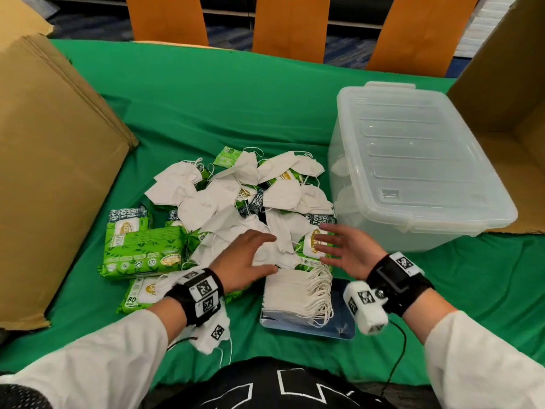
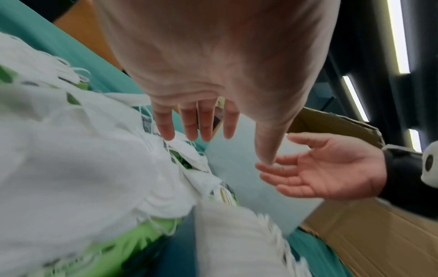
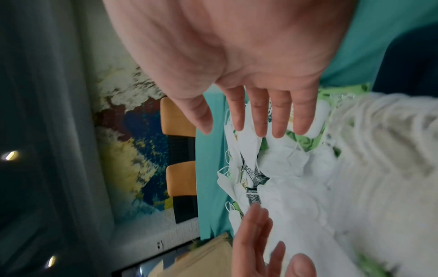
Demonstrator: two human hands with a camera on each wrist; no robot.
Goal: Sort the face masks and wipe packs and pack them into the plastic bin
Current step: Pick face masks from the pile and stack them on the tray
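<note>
A heap of white face masks (image 1: 233, 199) lies mixed with green wipe packs (image 1: 141, 249) on the green cloth. In front of it a neat stack of masks (image 1: 295, 293) sits on a blue sheet. My left hand (image 1: 250, 255) hovers palm down over the near masks (image 2: 71, 159), fingers (image 2: 189, 123) straight and holding nothing. Palm turned inward, my right hand (image 1: 339, 249) stands open beside a wipe pack (image 1: 314, 240), its straight fingers (image 3: 279, 114) apart from the masks (image 3: 284, 168). The clear plastic bin (image 1: 413, 160) stands at the right with its lid on.
A flattened cardboard stack (image 1: 50, 160) lies at the left and an open cardboard box (image 1: 507, 98) stands behind the bin. Orange chair backs (image 1: 289, 25) line the table's far edge. Green cloth (image 1: 221, 98) covers the table.
</note>
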